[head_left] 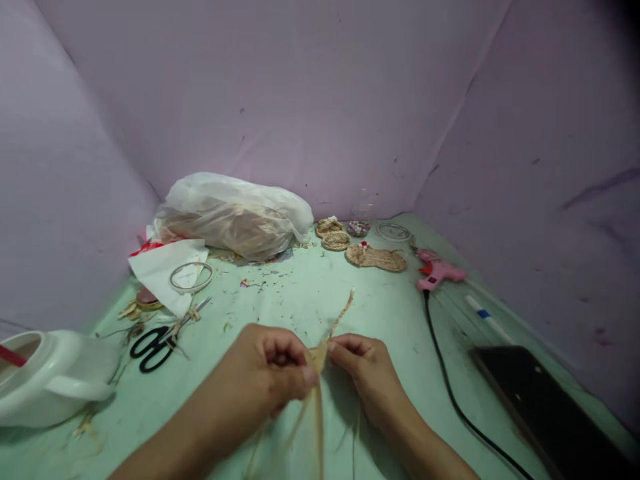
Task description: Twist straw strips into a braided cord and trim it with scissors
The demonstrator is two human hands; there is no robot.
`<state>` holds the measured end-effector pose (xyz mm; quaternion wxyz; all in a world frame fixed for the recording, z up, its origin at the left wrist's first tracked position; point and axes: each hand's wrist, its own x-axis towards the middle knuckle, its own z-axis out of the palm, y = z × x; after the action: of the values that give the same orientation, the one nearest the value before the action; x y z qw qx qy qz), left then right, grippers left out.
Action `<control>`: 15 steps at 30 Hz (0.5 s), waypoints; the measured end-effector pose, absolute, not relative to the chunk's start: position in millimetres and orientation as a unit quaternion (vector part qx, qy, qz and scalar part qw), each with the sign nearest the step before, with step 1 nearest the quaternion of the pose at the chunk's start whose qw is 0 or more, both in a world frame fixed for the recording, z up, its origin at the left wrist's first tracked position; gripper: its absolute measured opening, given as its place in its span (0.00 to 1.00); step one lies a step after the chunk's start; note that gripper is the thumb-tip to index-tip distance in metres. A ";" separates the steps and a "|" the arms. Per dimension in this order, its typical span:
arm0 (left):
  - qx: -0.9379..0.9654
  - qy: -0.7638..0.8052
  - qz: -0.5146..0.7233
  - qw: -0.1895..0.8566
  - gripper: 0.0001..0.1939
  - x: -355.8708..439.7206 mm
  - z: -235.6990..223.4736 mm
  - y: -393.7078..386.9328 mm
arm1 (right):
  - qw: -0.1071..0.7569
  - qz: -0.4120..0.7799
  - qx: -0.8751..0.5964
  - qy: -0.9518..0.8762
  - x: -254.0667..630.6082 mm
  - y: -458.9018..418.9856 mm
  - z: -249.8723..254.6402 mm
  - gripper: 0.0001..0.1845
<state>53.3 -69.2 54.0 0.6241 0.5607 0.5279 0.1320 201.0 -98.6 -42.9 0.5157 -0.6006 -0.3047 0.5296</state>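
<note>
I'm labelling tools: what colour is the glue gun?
The glue gun is mostly pink, in the head view.

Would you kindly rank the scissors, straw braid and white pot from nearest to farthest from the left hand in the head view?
1. Straw braid: just right of the left hand.
2. Scissors: to its left.
3. White pot: farther left, past the scissors.

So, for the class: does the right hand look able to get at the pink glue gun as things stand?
Probably yes: nothing seems to stand between the right hand and the pink glue gun, though the hand would likely have to let go of the braided strand first.
</note>
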 end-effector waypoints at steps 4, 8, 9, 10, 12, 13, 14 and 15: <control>0.544 0.535 0.136 0.632 0.06 67.2 36.9 -71.0 | 0.512 0.531 -0.594 -0.321 199.4 -100.2 -43.1 0.10; 0.584 0.536 0.208 0.573 0.05 56.5 28.8 -50.2 | 0.517 0.544 -0.573 -0.328 198.7 -101.1 -39.8 0.09; 0.582 0.534 0.202 0.579 0.05 53.5 27.6 -46.0 | 0.521 0.548 -0.562 -0.335 199.0 -101.2 -38.8 0.09; 0.574 0.532 0.185 0.595 0.05 51.2 26.4 -43.0 | 0.523 0.550 -0.551 -0.347 199.5 -101.3 -38.1 0.09; 0.551 0.523 0.129 0.638 0.04 49.3 22.9 -40.1 | 0.523 0.553 -0.530 -0.374 200.7 -101.6 -37.3 0.10; 0.542 0.517 0.104 0.655 0.04 49.5 20.8 -40.0 | 0.522 0.555 -0.521 -0.386 201.3 -101.8 -37.4 0.10; 0.537 0.512 0.087 0.665 0.04 50.4 18.5 -40.4 | 0.519 0.559 -0.512 -0.394 201.8 -102.1 -37.8 0.11; 0.536 0.508 0.077 0.670 0.05 51.6 16.3 -41.0 | 0.515 0.566 -0.504 -0.401 202.1 -102.4 -38.4 0.11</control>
<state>51.6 -41.0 16.3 0.6699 0.5358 0.5082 0.0774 202.1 -102.4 -38.4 0.5148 -0.5037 -0.4010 0.5661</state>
